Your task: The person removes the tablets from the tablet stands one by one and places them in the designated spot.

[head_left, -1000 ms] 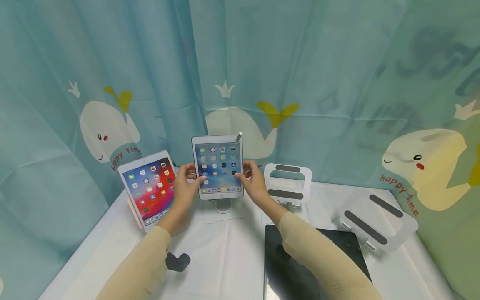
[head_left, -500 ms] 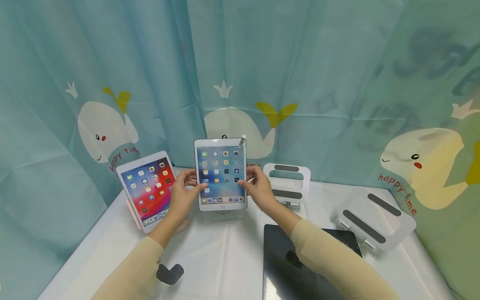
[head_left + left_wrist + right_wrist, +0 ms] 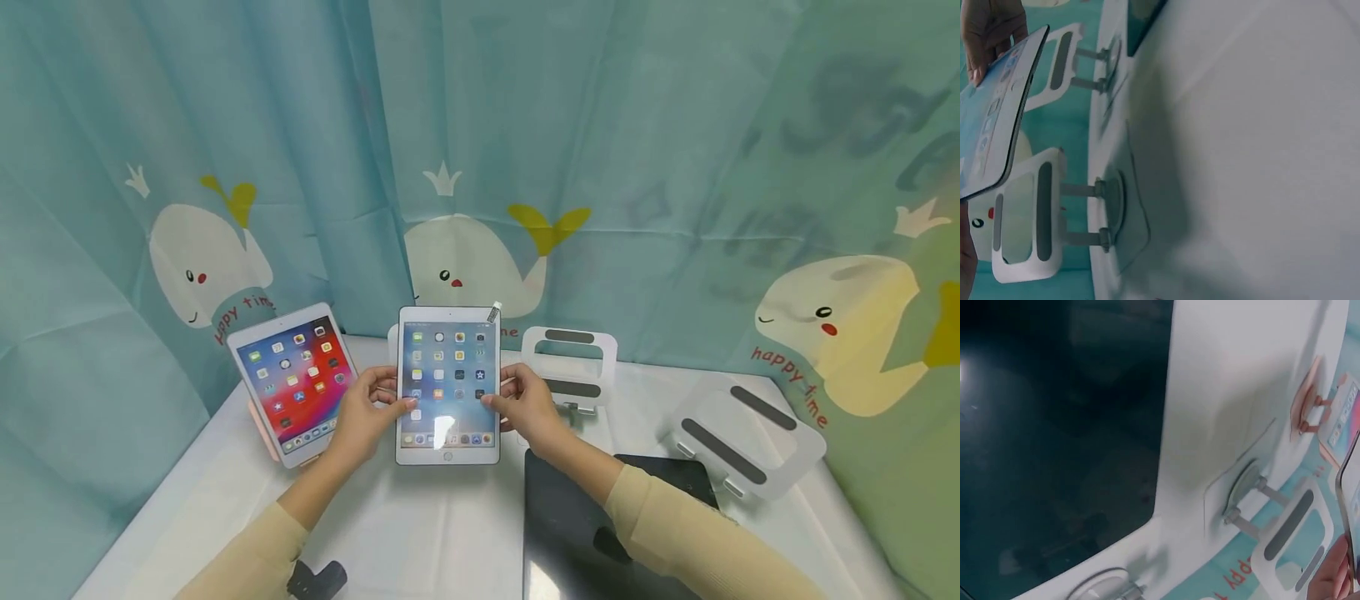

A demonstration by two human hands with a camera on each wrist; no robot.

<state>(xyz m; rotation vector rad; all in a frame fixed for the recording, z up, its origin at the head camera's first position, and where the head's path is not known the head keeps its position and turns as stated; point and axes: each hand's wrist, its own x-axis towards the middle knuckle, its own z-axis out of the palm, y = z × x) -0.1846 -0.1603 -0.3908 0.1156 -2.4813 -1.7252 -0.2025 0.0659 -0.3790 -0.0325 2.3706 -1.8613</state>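
A white tablet with a lit home screen is held up by both hands, one at each side edge. My left hand grips its left edge, thumb on the front and fingers behind. Its right edge is pinched the same way by my right hand. Behind the held tablet stands a white tablet stand with grey pads, apart from it in the left wrist view; the head view mostly hides this stand. To the left, a second tablet with a red and blue screen leans on a pink stand.
Two more white stands, a middle one and a right one, are on the white table. A black glossy panel lies at the front right. One dark object is by the left sleeve. A whale-print curtain hangs behind.
Both hands have brought the tablet down and toward me, off from the stand behind it, with a slight shift right. The grip stays the same.
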